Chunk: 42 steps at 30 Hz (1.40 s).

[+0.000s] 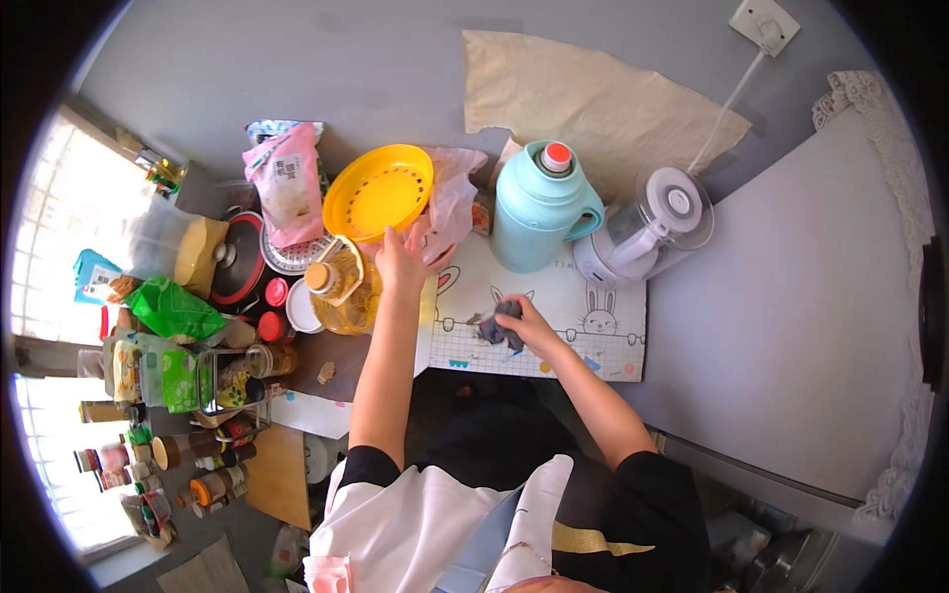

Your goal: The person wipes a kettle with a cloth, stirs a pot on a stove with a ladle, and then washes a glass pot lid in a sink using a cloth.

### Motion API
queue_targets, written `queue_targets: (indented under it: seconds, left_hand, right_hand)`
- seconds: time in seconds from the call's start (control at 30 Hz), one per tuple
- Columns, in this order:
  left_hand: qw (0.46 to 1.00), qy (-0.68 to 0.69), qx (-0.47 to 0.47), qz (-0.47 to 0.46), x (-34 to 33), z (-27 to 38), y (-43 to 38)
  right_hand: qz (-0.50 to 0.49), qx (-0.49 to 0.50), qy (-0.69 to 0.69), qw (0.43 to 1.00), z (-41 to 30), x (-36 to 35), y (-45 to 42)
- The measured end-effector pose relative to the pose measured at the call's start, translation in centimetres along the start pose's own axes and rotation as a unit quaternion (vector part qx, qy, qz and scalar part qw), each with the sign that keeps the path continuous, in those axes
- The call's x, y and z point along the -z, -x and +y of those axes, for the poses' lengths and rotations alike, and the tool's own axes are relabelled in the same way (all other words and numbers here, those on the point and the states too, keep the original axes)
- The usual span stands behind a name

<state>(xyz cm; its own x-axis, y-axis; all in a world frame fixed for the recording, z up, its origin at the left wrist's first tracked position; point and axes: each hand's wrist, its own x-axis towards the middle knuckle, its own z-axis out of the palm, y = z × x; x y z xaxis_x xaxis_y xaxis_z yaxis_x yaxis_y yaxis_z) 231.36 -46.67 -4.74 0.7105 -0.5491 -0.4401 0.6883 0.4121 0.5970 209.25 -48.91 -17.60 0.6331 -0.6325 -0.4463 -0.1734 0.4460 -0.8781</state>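
Note:
My right hand (530, 326) grips a bunched dark grey cloth (502, 325) against a white table mat (534, 359) printed with rabbits and a grid. Small dark marks or scraps lie beside the cloth. Farther left, my left hand (400, 259) is at the lower rim of a yellow plastic basket (378, 193) and the pink plastic bag (448, 193) behind it. Whether its fingers grip either one cannot be made out. The basket is tilted, with its inside towards me. Beside my left wrist stands a large oil bottle (345, 296) with a handle, partly hidden by the forearm.
A light-blue thermos (537, 211) and a white food processor (641, 230) stand at the mat's back edge. On the left are a lidded pan (237, 259), a pink food pouch (285, 185) and several jars (204, 489). A lace-edged grey surface (786, 311) lies right.

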Motion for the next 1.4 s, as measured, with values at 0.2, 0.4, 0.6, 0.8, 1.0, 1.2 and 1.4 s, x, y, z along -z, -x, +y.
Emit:
queue_targets:
  seconds: [0.2, 0.4, 0.6, 0.8, 1.0, 1.2, 1.4]
  left_hand:
    - [0.996, -0.073, -0.007, -0.047, 6.4, -2.7, 0.9]
    - [0.939, -0.324, 0.056, -0.101, 15.5, -7.6, 5.6]
    - [0.778, -0.598, 0.158, -0.113, 21.7, -13.1, 5.6]
    - [0.608, -0.769, -0.050, -0.192, 30.1, -19.7, 3.8]
    - [0.605, -0.780, -0.013, -0.160, 27.4, -19.6, 5.1]
    - [0.612, -0.768, -0.026, -0.188, 27.8, -18.4, 7.2]
    - [0.570, -0.816, -0.015, -0.096, 28.0, -18.9, 8.8]
  right_hand:
    - [0.126, -0.112, 0.106, 0.980, 9.3, 10.2, 0.8]
    - [0.443, 0.066, 0.375, 0.811, 10.7, 19.8, -3.2]
    - [0.426, -0.023, 0.544, 0.723, 16.3, 14.7, -6.6]
    - [0.118, 0.192, 0.508, 0.831, 16.5, 1.6, 0.5]
    - [0.082, 0.276, 0.405, 0.868, 13.7, 7.5, -2.0]
    - [0.376, 0.179, 0.481, 0.772, 12.6, 13.0, -8.8]
    - [0.041, 0.306, 0.492, 0.814, 16.9, -0.3, -4.4]
